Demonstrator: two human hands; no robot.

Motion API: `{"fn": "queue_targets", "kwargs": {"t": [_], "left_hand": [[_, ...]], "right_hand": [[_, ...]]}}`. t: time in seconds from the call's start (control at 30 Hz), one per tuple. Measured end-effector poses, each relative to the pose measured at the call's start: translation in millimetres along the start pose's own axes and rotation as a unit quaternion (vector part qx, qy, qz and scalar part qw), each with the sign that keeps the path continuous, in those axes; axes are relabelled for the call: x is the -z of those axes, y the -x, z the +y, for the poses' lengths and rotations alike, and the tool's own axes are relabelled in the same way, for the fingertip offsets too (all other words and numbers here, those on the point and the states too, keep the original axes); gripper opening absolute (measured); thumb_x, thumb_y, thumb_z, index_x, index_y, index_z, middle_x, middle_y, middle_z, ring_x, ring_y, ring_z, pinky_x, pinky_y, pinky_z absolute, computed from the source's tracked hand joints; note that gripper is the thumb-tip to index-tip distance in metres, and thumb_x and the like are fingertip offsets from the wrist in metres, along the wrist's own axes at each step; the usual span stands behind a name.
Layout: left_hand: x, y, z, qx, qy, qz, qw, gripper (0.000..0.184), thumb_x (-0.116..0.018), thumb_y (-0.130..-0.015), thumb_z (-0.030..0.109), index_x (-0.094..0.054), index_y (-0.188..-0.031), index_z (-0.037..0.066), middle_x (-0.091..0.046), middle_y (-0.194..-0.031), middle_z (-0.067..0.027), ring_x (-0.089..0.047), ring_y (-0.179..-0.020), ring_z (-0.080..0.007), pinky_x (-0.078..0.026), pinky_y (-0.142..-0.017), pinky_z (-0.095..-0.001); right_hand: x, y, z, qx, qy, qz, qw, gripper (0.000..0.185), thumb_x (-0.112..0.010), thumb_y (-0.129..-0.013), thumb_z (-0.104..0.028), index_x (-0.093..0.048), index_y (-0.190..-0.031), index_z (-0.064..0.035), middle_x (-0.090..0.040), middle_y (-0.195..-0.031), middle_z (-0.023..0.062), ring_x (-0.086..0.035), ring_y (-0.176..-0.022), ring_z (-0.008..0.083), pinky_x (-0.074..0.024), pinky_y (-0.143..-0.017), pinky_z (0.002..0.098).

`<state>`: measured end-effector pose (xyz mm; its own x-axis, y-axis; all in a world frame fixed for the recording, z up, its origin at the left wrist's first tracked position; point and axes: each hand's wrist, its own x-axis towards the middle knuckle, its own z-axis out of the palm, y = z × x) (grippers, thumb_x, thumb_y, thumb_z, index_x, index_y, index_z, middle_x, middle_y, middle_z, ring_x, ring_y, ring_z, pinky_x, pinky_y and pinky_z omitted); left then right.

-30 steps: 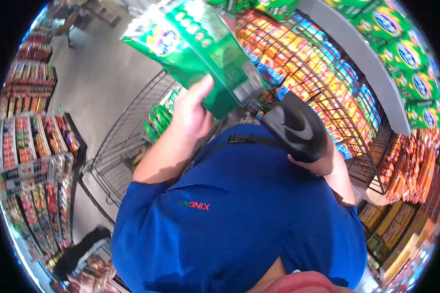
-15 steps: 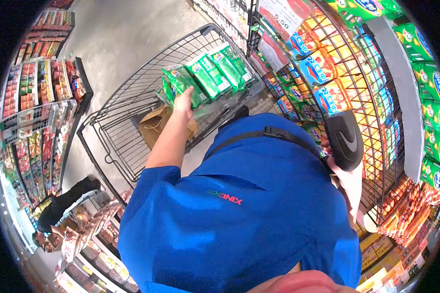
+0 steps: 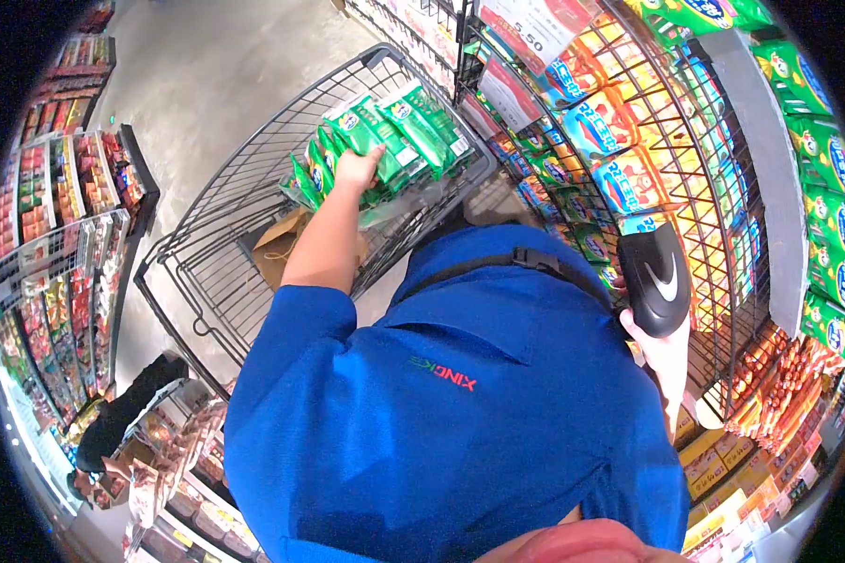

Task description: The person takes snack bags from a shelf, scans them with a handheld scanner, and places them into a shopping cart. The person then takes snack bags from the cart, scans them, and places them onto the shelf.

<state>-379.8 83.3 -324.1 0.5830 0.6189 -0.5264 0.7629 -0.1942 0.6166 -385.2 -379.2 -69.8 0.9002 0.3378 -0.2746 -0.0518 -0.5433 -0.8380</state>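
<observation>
- Cart [image 3: 195,211]: dark, wire-sided, reaching out all around the left hand's [image 3: 357,172] grip.
- Green pack [image 3: 355,125]: in the cart, directly at the grip, partly covered by the fingers.
- Second green pack [image 3: 421,129]: just right of the grip, lying tilted.
- Smaller green packs [image 3: 315,171]: close together, just left of the grip.
- Paper bag [image 3: 274,251]: brown, below and left of the grip, partly behind the forearm.

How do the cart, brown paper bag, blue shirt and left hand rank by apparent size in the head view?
Largest to smallest:
Blue shirt
Cart
Brown paper bag, partly hidden
Left hand
</observation>
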Motion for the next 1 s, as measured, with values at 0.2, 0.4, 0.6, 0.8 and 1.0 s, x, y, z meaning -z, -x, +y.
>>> {"fn": "queue_targets", "kwargs": {"t": [0.2,0.4,0.6,0.8,1.0], "left_hand": [[27,16,0,0.052,-0.034,-0.049,0.997,0.055,-0.063,-0.079,0.047,-0.061,-0.079,-0.008,-0.063,-0.067,-0.0138,-0.060,-0.050,-0.0221,-0.049,-0.048,-0.0336],[24,5,32,-0.192,-0.009,0.155,0.969,0.034,-0.061,-0.083,0.035,-0.056,-0.079,0.001,-0.059,-0.069,-0.0108,-0.058,-0.066,-0.0192,-0.047,-0.067,-0.0336],[22,78,233,-0.481,0.209,0.044,0.851,0.011,-0.060,-0.088,0.012,-0.055,-0.082,0.003,-0.054,-0.073,-0.0012,-0.052,-0.067,-0.0084,-0.043,-0.062,-0.0223],[-1,153,401,-0.727,-0.043,-0.016,0.685,0.032,-0.062,-0.085,0.015,-0.054,-0.115,0.005,-0.054,-0.108,-0.0097,-0.059,-0.080,-0.0159,-0.049,-0.067,-0.0267],[-63,152,509,-0.759,-0.036,0.002,0.650,0.041,-0.052,-0.081,0.008,-0.050,-0.122,0.009,-0.056,-0.111,-0.0181,-0.057,-0.099,-0.0324,-0.046,-0.086,-0.0385]], "right_hand": [[1,1,3,-0.034,-0.053,0.048,0.997,0.068,-0.083,-0.061,-0.015,-0.050,-0.117,0.0011,-0.062,-0.106,0.0153,-0.061,-0.096,0.0219,-0.0469,-0.086,0.0346],[8,11,8,-0.016,-0.043,0.048,0.998,0.072,-0.081,-0.059,-0.014,-0.049,-0.122,-0.0009,-0.061,-0.111,0.0164,-0.060,-0.102,0.0252,-0.0459,-0.089,0.0363],[25,28,-37,0.016,0.046,0.073,0.996,0.064,-0.075,-0.066,-0.010,-0.049,-0.124,-0.0012,-0.059,-0.117,0.0149,-0.056,-0.109,0.0231,-0.0418,-0.095,0.0340],[34,53,-17,0.021,-0.173,0.084,0.981,0.066,-0.072,-0.067,-0.003,-0.047,-0.127,0.0012,-0.056,-0.123,0.0128,-0.051,-0.114,0.0181,-0.0367,-0.099,0.0315],[32,73,1,0.021,-0.258,0.145,0.955,0.072,-0.080,-0.059,-0.005,-0.048,-0.123,-0.0005,-0.058,-0.116,0.0101,-0.053,-0.108,0.0161,-0.0403,-0.094,0.0318]]}}
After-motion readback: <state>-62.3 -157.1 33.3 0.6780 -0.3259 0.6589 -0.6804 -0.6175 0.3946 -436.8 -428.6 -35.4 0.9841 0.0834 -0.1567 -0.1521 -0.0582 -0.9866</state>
